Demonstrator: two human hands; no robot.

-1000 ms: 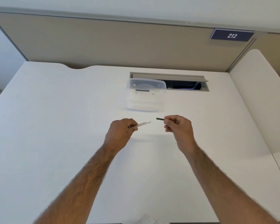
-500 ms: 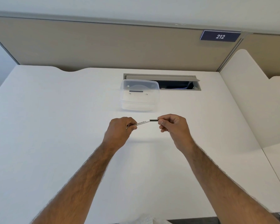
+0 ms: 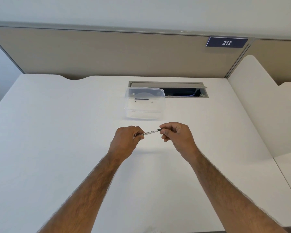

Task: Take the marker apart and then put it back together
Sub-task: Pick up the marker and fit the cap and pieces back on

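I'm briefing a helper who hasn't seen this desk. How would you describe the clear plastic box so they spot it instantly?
On the white desk, look toward the far edge, where a cable slot is cut into the top. The clear plastic box sits just left of that slot, beyond both hands. It is the only see-through, lidded thing there.

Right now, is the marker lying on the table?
No, both hands, left hand and right hand, hold the marker above the table.

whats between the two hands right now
In the head view, the white marker barrel spans the gap from the left hand to the right hand, which pinches its black end; nothing else lies between.
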